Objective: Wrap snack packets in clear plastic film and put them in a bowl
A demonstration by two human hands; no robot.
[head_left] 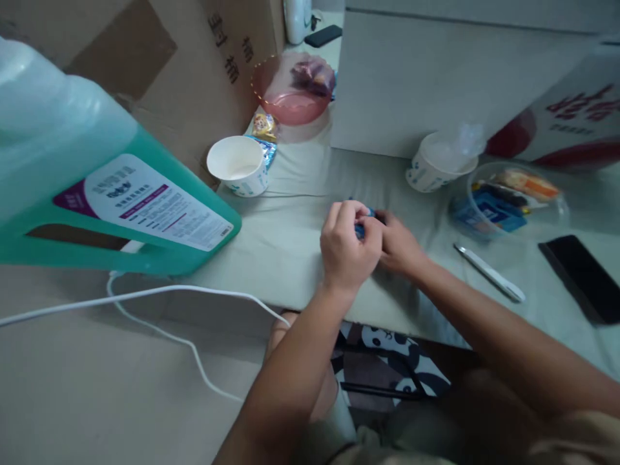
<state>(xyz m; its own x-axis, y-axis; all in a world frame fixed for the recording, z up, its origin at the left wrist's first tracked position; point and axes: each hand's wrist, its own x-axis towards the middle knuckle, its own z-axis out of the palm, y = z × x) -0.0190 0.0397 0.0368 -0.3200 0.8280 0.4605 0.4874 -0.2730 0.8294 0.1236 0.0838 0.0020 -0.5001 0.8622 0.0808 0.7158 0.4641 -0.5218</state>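
Note:
Both my hands meet over the pale table (290, 239) near its front edge. My left hand (347, 244) is closed around a small blue object (361, 227), of which only a sliver shows between the fingers. My right hand (397, 244) presses against it from the right, fingers also on the blue object. What the object is cannot be made out.
A large teal jug (97, 187) looms at the left with a white cable (159, 303) below. A white paper cup (238, 165), pink bowl (293, 87), second cup (438, 161), clear container of snacks (508, 194), white pen (489, 272) and black phone (584, 278) surround my hands.

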